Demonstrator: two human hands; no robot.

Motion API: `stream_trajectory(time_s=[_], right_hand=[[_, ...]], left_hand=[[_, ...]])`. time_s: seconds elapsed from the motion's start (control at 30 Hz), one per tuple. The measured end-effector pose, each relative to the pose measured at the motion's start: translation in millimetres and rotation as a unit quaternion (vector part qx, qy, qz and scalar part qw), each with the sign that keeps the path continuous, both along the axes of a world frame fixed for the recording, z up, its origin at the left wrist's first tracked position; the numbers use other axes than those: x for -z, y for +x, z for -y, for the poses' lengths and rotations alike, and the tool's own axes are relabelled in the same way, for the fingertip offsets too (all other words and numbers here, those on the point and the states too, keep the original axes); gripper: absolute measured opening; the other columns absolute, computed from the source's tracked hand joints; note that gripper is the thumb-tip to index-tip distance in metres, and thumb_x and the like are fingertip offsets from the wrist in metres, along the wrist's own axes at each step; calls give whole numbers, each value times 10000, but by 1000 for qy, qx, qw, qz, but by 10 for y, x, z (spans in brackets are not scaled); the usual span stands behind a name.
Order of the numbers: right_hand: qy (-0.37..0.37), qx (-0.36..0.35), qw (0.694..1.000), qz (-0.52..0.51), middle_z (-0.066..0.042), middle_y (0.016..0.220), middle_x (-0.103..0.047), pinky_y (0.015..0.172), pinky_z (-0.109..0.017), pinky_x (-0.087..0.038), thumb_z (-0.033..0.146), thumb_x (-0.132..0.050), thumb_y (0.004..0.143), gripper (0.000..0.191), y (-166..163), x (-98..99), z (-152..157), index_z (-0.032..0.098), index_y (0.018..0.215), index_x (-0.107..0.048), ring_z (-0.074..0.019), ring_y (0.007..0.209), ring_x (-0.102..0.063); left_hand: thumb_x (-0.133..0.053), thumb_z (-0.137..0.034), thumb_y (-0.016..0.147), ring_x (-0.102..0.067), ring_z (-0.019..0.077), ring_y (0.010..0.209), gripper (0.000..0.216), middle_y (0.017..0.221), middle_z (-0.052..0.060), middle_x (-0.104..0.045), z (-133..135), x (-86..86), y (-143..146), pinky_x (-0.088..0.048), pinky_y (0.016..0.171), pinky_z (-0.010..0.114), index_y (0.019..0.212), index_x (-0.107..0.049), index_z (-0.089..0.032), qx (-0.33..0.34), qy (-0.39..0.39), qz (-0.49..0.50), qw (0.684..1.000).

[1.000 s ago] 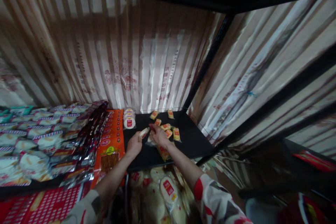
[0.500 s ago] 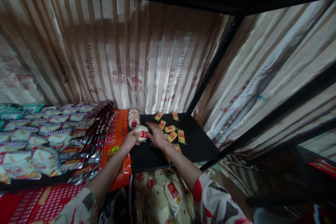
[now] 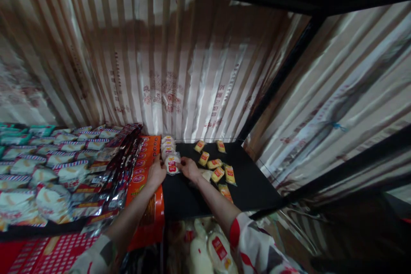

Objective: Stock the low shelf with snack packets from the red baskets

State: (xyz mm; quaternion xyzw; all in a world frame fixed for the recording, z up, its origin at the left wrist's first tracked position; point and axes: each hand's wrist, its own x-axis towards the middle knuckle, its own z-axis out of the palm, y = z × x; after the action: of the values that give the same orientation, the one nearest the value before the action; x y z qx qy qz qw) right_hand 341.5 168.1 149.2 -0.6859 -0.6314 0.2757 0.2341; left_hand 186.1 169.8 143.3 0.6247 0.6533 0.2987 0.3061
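A round white packaged bun [image 3: 172, 164] with a red label lies at the front of a row of similar packaged buns [image 3: 168, 142] on the black shelf [image 3: 183, 199]. My left hand [image 3: 156, 172] grips its left edge, between the bun and some orange packets [image 3: 148, 205]. From the other side, my right hand [image 3: 190, 168] pinches the right edge of the same bun. Just right of that hand, several small yellow packaged cakes [image 3: 217, 174] lie loosely scattered. A pale packet [image 3: 206, 174] shows partly behind my right forearm.
Rows of white snack bags [image 3: 53, 192] and dark red packets [image 3: 120, 171] fill the left side. Below the shelf are larger packaged buns [image 3: 219, 248] and a red basket [image 3: 58, 250]. A black post [image 3: 285, 72] rises at the right before a pleated curtain [image 3: 189, 64].
The bun has moved left and is now lined up with the row, its label turned. My left hand has shifted to its side, and my right hand has closed on its right edge.
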Motion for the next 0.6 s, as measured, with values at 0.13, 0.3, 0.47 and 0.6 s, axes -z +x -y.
stream_trajectory(time_s=[0.13,0.3,0.47,0.6], right_hand=[[-14,28,999,-15,-27,793,-658,595,-194,-365,273,-575,780,146,-106,47,-125,168,843,-654,-125,712,-574],[-17,36,999,17,-25,801,-664,588,-196,-361,293,-571,786,138,-183,127,-265,185,818,-651,-129,729,-583],[-1,48,997,56,-47,829,-665,610,-215,-380,307,-549,803,156,-197,230,-340,182,837,-637,-146,749,-591],[25,54,996,73,-61,852,-650,652,-234,-402,299,-540,808,160,-201,332,-354,179,879,-617,-155,769,-591]], left_hand=[[-409,-117,820,-523,211,1133,450,1243,160,-539,33,45,65,-395,948,291,1269,-432,-103,4,42,-71,997],[-394,-106,814,-500,208,1149,394,1276,144,-506,23,104,89,-402,956,289,1188,-518,-119,28,78,-127,988],[-391,-89,796,-484,228,1159,386,1302,137,-476,3,175,104,-404,965,317,1144,-554,-123,48,98,-162,981],[-400,-91,786,-450,267,1186,390,1330,131,-455,43,238,149,-378,997,383,1134,-571,-125,42,117,-207,970]])
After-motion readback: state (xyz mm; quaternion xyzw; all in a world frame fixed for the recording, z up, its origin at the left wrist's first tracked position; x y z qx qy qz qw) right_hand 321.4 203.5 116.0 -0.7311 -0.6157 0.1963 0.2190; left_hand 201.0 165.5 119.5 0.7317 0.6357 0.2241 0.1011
